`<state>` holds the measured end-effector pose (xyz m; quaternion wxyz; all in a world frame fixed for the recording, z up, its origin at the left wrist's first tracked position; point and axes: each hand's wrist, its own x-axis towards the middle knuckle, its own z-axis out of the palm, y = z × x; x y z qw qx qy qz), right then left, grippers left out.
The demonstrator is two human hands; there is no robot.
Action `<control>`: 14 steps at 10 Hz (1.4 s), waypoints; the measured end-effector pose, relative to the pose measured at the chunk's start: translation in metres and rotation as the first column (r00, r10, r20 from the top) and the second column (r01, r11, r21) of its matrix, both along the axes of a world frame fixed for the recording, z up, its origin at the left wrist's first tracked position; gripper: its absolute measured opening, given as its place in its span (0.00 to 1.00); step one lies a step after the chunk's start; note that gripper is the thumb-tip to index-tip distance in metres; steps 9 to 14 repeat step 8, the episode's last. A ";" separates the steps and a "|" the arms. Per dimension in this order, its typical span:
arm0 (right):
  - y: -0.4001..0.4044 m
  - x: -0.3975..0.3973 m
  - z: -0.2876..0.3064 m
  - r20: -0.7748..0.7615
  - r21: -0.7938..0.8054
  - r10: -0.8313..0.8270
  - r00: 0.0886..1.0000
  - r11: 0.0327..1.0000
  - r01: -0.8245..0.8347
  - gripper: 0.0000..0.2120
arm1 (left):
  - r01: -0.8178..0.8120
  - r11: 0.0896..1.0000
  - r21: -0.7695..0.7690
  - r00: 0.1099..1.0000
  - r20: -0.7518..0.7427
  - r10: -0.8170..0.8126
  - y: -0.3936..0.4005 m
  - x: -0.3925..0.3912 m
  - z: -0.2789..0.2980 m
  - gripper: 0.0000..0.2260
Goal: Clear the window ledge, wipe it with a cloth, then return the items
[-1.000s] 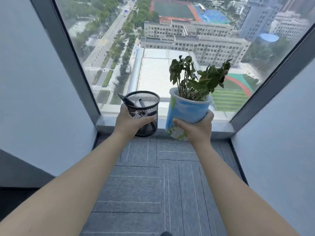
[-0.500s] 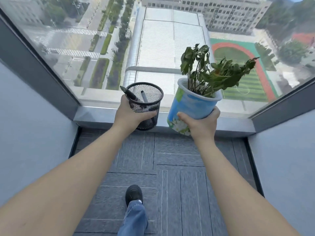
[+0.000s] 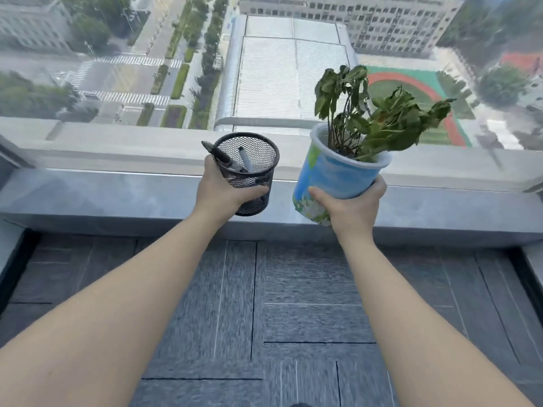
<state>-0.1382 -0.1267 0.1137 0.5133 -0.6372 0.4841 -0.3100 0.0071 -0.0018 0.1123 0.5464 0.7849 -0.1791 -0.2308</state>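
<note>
My left hand grips a black mesh pen holder with two markers standing in it, held in the air over the grey window ledge. My right hand holds a blue plant pot from below and behind; the pot tilts to the right and its drooping green plant leans toward the glass. Both items hang just above the middle of the ledge, side by side and a little apart. No cloth is in view.
The ledge runs the full width below a large window overlooking streets and buildings. Grey carpet tiles cover the floor under my arms. Wall panels close in at the far left and right edges.
I have stepped closer to the window, so the ledge looks larger and nearer. Both hands have carried the holder and pot forward over the ledge. My foot has dropped out of view.
</note>
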 end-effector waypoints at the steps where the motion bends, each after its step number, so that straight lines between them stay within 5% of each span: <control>1: -0.017 0.021 -0.062 0.013 -0.001 0.001 1.000 1.000 -0.001 0.42 | 0.015 1.000 -0.004 1.000 0.016 -0.015 -0.020 0.014 -0.063 0.32; 3: -0.027 0.046 -0.137 0.014 -0.056 0.006 1.000 0.998 -0.006 0.45 | 0.018 1.000 0.016 0.999 0.034 -0.018 -0.035 0.028 -0.133 0.32; 7: -0.032 0.048 -0.160 -0.050 0.033 0.080 0.996 0.996 -0.079 0.59 | 0.021 1.000 0.018 0.996 -0.084 -0.019 -0.030 0.032 -0.148 0.40; 8: -0.019 0.021 -0.133 -0.230 0.172 0.105 0.967 0.983 -0.066 0.47 | 0.001 0.985 0.173 0.989 -0.144 0.024 -0.004 0.010 -0.126 0.42; 14: -0.019 0.021 -0.133 -0.230 0.172 0.105 0.967 0.983 -0.066 0.47 | 0.001 0.985 0.173 0.989 -0.144 0.024 -0.004 0.010 -0.126 0.42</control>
